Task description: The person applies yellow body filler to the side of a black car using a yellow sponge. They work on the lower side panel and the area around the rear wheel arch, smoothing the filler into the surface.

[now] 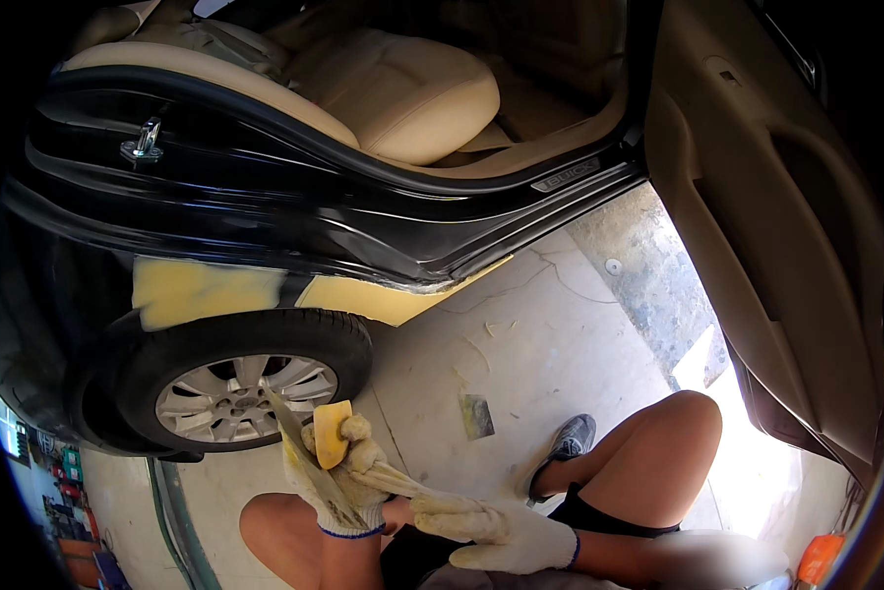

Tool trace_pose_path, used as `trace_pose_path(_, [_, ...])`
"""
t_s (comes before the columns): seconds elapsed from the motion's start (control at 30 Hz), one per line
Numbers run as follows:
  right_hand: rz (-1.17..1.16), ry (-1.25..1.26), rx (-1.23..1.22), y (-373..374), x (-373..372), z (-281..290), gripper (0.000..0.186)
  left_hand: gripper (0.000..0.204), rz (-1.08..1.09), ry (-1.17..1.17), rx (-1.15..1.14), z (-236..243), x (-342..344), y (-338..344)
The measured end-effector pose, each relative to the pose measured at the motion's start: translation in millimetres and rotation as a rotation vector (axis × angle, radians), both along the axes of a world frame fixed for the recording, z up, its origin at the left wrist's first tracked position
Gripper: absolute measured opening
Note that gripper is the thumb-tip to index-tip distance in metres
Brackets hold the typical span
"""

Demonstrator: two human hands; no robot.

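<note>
Filler [209, 291] on car [294, 231]: above wheel [247, 401], along lower edge of sill [530, 224]; unpainted, finishing apparently outstanding. Left hand [363, 489] grasps spreader [333, 440], board [295, 435], near wheel. Right hand [506, 533] beside it; grip cannot be told.

A pale concrete floor [432, 344], crossed by straight joints, spreads below and beyond the hands [511, 536]. Farther off, to their right, lies a mottled grey strip [629, 256]; nearer on that side, strong light [771, 482] bleaches the ground white. Far left of them, a bright window [9, 425] adjoins blurred, colourful clutter [71, 492].
</note>
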State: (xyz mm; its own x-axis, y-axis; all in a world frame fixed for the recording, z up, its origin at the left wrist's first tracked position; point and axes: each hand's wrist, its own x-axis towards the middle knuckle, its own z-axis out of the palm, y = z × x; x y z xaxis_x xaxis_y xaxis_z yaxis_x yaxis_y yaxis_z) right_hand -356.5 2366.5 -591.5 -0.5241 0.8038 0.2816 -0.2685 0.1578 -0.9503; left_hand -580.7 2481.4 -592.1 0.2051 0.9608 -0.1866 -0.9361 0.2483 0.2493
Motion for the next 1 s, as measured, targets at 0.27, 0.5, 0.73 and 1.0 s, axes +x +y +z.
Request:
trace_pose_path(0.27, [0.019, 0.173, -0.756, -12.3, 10.7, 13.1, 0.061, 0.043, 0.022, -0.087, -0.039, 10.7, 6.1, -4.4])
trace_pose_path(0.5, [-0.079, -0.159, -0.165, -15.3, 4.2, 9.6, 0.058, 0.045, 0.002, -0.096, 0.057, 12.2, -2.0, -4.3])
trace_pose_path(0.73, [0.070, -0.042, 0.145, 6.1, 7.1, 12.2, 0.071, 0.048, 0.008, -0.080, 0.070, 22.6, -1.9, -1.1])
trace_pose_path(1.0, [-0.201, 0.123, -0.742, -35.7, -0.8, 11.7, 0.057, 0.043, -0.019, -0.113, 0.066, -8.8, -2.0, 6.2])
